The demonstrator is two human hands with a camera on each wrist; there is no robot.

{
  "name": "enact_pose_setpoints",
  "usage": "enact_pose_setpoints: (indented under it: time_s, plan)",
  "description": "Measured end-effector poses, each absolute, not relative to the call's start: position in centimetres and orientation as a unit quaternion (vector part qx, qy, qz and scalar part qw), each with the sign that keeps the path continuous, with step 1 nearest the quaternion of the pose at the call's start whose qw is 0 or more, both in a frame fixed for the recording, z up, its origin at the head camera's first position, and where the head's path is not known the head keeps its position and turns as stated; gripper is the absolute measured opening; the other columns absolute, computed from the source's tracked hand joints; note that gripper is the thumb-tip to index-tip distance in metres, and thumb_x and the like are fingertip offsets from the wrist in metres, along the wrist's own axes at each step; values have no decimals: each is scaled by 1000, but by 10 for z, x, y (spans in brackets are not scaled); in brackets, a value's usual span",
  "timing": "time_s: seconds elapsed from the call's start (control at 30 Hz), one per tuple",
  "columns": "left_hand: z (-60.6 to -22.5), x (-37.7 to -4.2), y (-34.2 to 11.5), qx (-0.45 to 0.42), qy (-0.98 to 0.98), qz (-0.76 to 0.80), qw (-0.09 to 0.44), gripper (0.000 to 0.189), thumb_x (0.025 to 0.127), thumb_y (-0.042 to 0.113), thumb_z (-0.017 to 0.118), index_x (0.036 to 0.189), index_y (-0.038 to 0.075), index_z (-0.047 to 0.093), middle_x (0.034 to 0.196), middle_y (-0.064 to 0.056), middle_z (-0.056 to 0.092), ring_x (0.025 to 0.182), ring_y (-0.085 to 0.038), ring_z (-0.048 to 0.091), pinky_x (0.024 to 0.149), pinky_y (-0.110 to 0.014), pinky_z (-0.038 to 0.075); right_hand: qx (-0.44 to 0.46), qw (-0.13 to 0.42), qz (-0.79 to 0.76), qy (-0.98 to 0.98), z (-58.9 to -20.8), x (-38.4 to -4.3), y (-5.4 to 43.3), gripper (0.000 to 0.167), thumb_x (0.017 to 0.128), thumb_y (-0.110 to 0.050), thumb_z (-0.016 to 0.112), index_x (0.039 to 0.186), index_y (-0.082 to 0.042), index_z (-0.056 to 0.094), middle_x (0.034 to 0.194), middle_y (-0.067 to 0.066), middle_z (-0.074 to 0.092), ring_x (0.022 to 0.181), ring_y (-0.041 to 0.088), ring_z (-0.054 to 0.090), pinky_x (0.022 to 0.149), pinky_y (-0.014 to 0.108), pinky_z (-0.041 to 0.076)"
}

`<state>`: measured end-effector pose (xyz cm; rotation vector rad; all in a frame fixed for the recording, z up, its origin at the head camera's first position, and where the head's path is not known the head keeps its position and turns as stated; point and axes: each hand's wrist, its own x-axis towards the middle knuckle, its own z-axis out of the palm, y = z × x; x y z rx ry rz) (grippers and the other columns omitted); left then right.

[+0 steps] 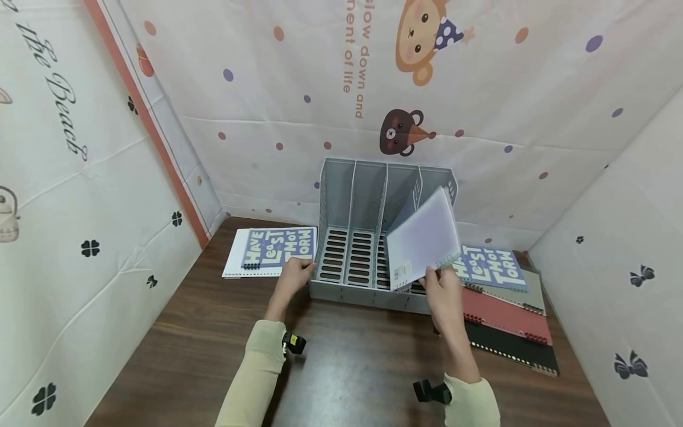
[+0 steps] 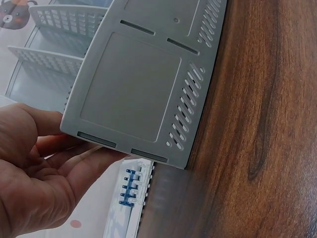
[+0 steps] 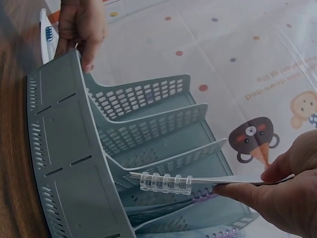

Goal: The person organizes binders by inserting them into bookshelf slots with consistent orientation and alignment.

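A grey file organizer [image 1: 341, 291] with several upright dividers stands on the table against the back wall. At its front left corner my left hand [image 1: 295, 274] grips the edge, the thumb on one side and the fingers on the other in the left wrist view. A spiral notebook [image 1: 424, 237] with a pale lilac cover and clear binding rings is tilted over the right part of the organizer. My right hand [image 3: 282, 191] pinches it by its edge, thumb against fingers. Below it, other notebooks with purple rings [image 3: 205, 196] stand in the right compartments.
To the left lie a white notebook and a blue lettered notebook [image 1: 277, 246]. At the right is an overlapping pile: a blue lettered notebook [image 1: 493, 268], a grey-green one [image 1: 533, 290], a red one [image 1: 507, 314] and a black one [image 1: 512, 344]. Patterned cloth walls surround the wooden table [image 1: 341, 367].
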<state>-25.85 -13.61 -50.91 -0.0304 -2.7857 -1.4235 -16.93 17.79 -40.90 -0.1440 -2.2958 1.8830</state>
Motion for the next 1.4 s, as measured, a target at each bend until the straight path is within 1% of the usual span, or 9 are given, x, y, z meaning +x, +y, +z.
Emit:
enact_pose_setpoints:
  time_s: [0.17, 0.27, 0.37, 0.5, 0.67, 0.9, 1.1, 1.27, 1.4]
  plan:
    - [-510, -257, -138, -9, -892, -452, 8, 29, 100, 15, 63, 85, -6, 75, 50, 5, 38, 48, -10, 33, 49, -25, 29, -33, 118, 576, -808, -419, -184, 170, 43, 108, -6, 37, 150, 4, 39, 140, 28, 54, 119, 33, 59, 86, 28, 54]
    - [-510, -257, -139, -2, -892, -453, 8, 26, 100, 14, 64, 90, -5, 77, 52, 5, 40, 50, -10, 35, 50, -26, 30, -34, 141, 528, -837, -429, -195, 163, 41, 108, -8, 39, 146, 4, 44, 117, 27, 65, 89, 30, 65, 69, 31, 53]
    - [-510, -257, -139, 0, -890, -457, 1, 24, 100, 14, 64, 97, -5, 78, 53, 4, 42, 50, -10, 37, 50, -26, 32, -36, 155, 497, -853, -438, -205, 157, 38, 108, -9, 39, 142, 6, 46, 84, 20, 61, 59, 22, 51, 53, 31, 40]
    - [-509, -257, -139, -4, -886, -463, -6, 23, 100, 14, 64, 104, -4, 78, 53, 5, 45, 50, -10, 39, 50, -25, 33, -34, 163, 486, -858, -446, -214, 154, 40, 108, -10, 39, 145, 5, 44, 71, 14, 53, 50, 17, 36, 49, 33, 32]
    - [-508, -255, -137, 0, -886, -463, -2, 22, 100, 14, 65, 107, -3, 78, 55, 5, 48, 51, -10, 41, 50, -25, 34, -16, 162, 490, -856, -454, -223, 152, 46, 107, -8, 38, 151, 7, 37, 75, 23, 55, 49, 17, 34, 48, 33, 31]
    - [-507, -256, -137, -1, -887, -461, 4, 23, 99, 14, 66, 95, -5, 78, 53, 6, 45, 51, -10, 40, 50, -25, 33, -3, 166, 483, -860, -467, -233, 145, 47, 105, -4, 35, 150, 13, 34, 60, 5, 42, 42, 12, 26, 43, 29, 26]
    - [-507, -257, -137, 0, -884, -467, 8, 23, 99, 13, 65, 96, -6, 78, 53, 5, 44, 50, -10, 39, 49, -25, 32, -9, 144, 487, -861, -467, -243, 143, 49, 108, -8, 32, 154, 8, 30, 62, 8, 46, 41, 10, 27, 42, 29, 28]
    - [-507, -258, -137, -1, -887, -461, 8, 21, 99, 13, 66, 101, -4, 78, 55, 5, 49, 51, -10, 41, 50, -25, 34, -14, 138, 479, -867, -465, -249, 145, 51, 108, -8, 30, 156, 9, 24, 67, 18, 53, 41, 14, 33, 42, 29, 30]
    - [-508, -258, -136, -4, -891, -454, 9, 22, 99, 13, 66, 104, -4, 78, 56, 5, 50, 52, -11, 41, 51, -25, 34, -15, 155, 465, -872, -467, -253, 143, 51, 106, -4, 32, 154, 11, 26, 86, 33, 62, 48, 20, 43, 46, 33, 34]
